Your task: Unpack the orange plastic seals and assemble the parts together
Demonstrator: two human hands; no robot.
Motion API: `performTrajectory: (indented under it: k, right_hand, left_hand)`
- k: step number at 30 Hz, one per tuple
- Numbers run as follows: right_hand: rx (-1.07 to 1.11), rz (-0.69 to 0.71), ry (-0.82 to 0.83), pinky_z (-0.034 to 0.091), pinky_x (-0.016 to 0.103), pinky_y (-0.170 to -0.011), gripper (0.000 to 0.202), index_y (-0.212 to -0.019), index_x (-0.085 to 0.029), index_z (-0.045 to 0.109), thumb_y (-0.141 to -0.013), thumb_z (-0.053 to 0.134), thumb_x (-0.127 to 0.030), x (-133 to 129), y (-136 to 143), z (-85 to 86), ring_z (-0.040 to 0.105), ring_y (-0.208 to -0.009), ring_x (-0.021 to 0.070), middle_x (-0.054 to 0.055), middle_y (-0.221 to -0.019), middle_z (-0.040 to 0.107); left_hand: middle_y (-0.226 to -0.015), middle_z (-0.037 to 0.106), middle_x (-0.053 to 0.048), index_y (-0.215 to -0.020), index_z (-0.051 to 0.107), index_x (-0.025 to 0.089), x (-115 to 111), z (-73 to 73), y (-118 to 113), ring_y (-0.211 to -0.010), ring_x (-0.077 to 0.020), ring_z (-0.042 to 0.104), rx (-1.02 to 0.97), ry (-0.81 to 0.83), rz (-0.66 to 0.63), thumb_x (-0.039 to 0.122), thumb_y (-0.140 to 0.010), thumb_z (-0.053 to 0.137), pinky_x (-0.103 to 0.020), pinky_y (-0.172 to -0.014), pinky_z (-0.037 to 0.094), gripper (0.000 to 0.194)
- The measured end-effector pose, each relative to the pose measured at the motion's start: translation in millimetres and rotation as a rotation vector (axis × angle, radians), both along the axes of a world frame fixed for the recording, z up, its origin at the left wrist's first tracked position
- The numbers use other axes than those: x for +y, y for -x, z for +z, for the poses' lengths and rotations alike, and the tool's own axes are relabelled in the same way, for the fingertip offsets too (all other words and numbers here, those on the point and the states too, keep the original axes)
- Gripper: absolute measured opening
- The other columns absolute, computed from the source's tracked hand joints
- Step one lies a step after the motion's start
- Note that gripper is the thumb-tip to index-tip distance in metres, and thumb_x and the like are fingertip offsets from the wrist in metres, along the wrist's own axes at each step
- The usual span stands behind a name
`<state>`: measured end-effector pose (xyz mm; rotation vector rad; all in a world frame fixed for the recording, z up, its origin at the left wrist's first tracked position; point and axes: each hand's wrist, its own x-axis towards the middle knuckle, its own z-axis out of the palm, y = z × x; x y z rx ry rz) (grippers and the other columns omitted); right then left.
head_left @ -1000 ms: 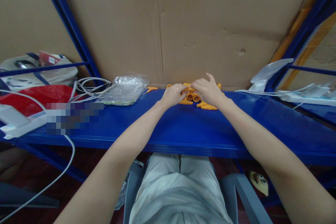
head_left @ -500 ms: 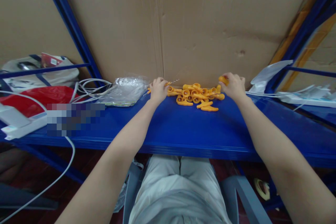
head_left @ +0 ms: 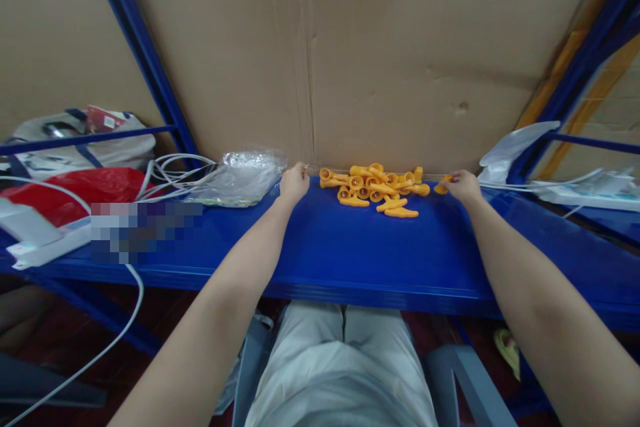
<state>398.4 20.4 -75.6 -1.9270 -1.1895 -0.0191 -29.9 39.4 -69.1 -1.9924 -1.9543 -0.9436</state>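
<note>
A pile of orange plastic pieces (head_left: 373, 181) lies against the cardboard at the back of the blue tabletop. Some have round, hollow, cup-like ends; others are curved and handle-like. Right of the pile, my right hand (head_left: 465, 187) is closed on an orange plastic piece (head_left: 443, 185), low over the table, its flared end showing. My left hand (head_left: 295, 181) is closed just left of the pile, near a clear plastic bag. What its fingers hold, if anything, is too small and hidden to make out.
Clear plastic bags (head_left: 240, 180) and white cables (head_left: 170, 167) lie to the left, beside a red bag (head_left: 85, 190) and a white power strip (head_left: 50, 240). A cardboard sheet (head_left: 400, 67) stands behind the blue table (head_left: 350, 247). Blue rack posts (head_left: 145, 53) rise at both sides.
My right hand has lowered and shifted right with the orange piece. My left hand has moved slightly down and left; the orange and spiral pieces seen around it before no longer show.
</note>
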Motion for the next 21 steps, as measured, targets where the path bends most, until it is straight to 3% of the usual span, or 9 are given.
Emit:
performTrajectory:
  k: [5,9,14,18,21]
  right_hand:
    - [-0.070,0.042,0.146,0.055,0.036,-0.087,0.019,-0.061,-0.022,0.060,-0.072,0.073,-0.014,11,-1,11.6,0.072,-0.099,0.0297,0.011,-0.080,0.073]
    - [-0.175,0.049,0.172,0.054,0.037,-0.088,0.019,-0.061,-0.021,0.061,-0.073,0.072,-0.012,27,3,19.4,0.071,-0.100,0.0304,0.013,-0.080,0.073]
    - [-0.195,0.048,0.169,0.053,0.035,-0.089,0.005,-0.081,-0.017,0.070,-0.083,0.067,-0.013,43,14,11.8,0.070,-0.104,0.0282,0.018,-0.099,0.075]
    - [-0.179,0.014,0.180,0.053,0.039,-0.094,0.020,-0.107,-0.011,0.071,-0.089,0.062,-0.015,55,20,1.0,0.069,-0.112,0.0315,0.024,-0.115,0.072]
    - [-0.162,-0.031,0.180,0.053,0.039,-0.097,0.029,-0.116,-0.008,0.069,-0.088,0.064,-0.015,63,19,-6.2,0.068,-0.117,0.0323,0.024,-0.120,0.070]
  left_hand:
    - [-0.108,0.078,-0.011,-0.114,0.069,0.022,8,7.7,9,-0.104,-0.0276,0.072,0.073,0.052,-0.014,0.017,-0.091,0.050,-0.034,-0.085,0.055,0.031]
    - [-0.115,0.077,-0.012,-0.117,0.072,0.021,12,16.8,27,-0.109,-0.0283,0.071,0.185,0.116,-0.076,0.020,-0.092,0.051,-0.034,-0.090,0.054,0.032]
    - [-0.119,0.076,-0.013,-0.127,0.068,0.018,17,13.0,46,-0.112,-0.0278,0.071,0.239,0.187,-0.098,0.031,-0.100,0.046,-0.033,-0.093,0.053,0.037]
    - [-0.132,0.071,-0.013,-0.146,0.054,0.021,26,3.3,56,-0.121,-0.0289,0.068,0.270,0.286,-0.129,0.039,-0.103,0.037,-0.036,-0.101,0.051,0.050]
    - [-0.140,0.067,-0.010,-0.152,0.048,0.023,32,-1.4,62,-0.127,-0.0275,0.065,0.255,0.358,-0.183,0.044,-0.102,0.034,-0.037,-0.108,0.048,0.055]
